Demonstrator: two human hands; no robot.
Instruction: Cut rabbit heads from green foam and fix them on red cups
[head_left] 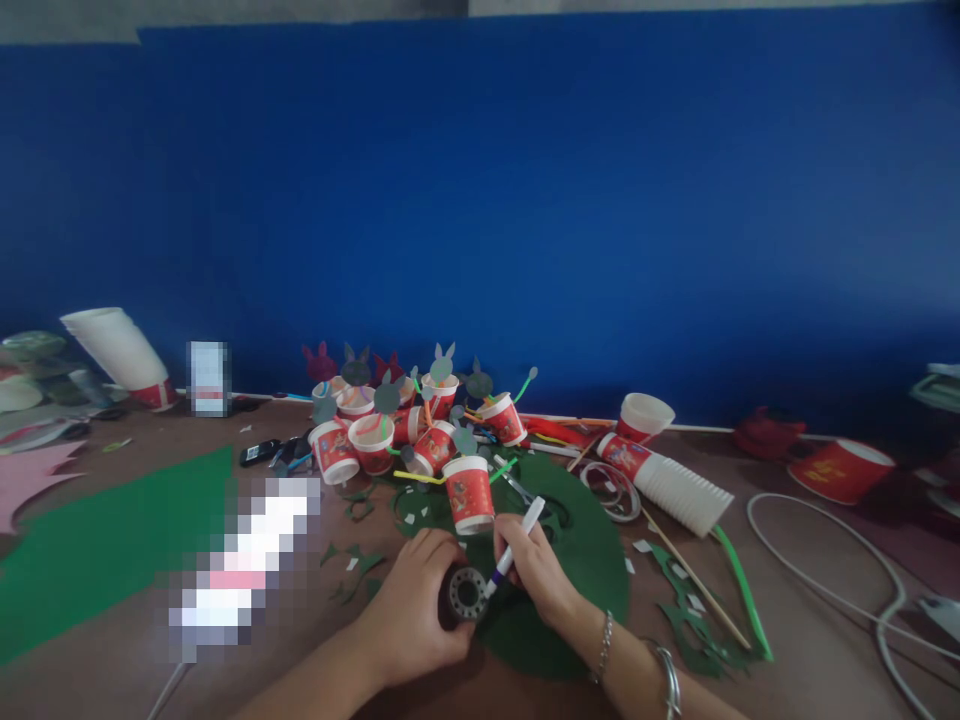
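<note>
My left hand (420, 600) is curled around a dark round roll-like piece (468, 592) with a ring of small holes on its face; its exact kind I cannot make out. Between the fingers of my right hand (536, 570) is a white marker (523, 535) with a purple band, slanting down. The marker's lower end is at the right side of the round piece; whether they touch I cannot tell. Both hands are over a round dark green sheet (585, 560). Just beyond them stands a red and white paper cup (469, 495) with a grey animal-head cutout.
Behind, several decorated paper cups (375, 445) crowd together. Scissors (517, 485) lie on the green sheet. To the right are stacked cups (675, 485), a thin stick (697, 580) and green paper scraps (694, 620). Green paper (127, 540) lies left, near a blurred-out device (247, 570) with a cable.
</note>
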